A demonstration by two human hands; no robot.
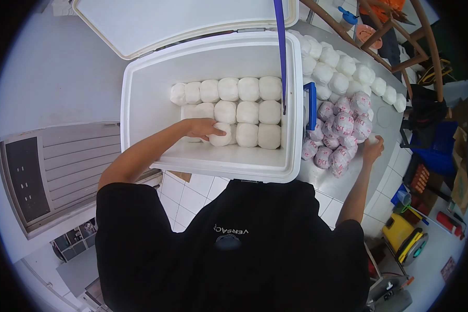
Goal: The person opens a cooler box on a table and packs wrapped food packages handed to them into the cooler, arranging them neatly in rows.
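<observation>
My left hand [205,128] reaches into a white cooler box [151,99], its fingers closed round a white-wrapped ball [221,136] at the near end of the front row. Three rows of similar white balls [248,89] fill the box from its right wall towards the middle. To the right of the box, my right hand [373,149] is beside a heap of balls in white wrappers with red print [344,124]. Its fingers are curled over something pale at the edge of the heap, which I cannot make out.
The cooler's lid [187,21] stands open at the back, and a purple strap [281,52] hangs across the right rim. A blue handle [311,106] sticks out from that side. More white balls [339,82] cover the far part of the metal table [387,122]. A wooden frame [426,41] stands beyond it.
</observation>
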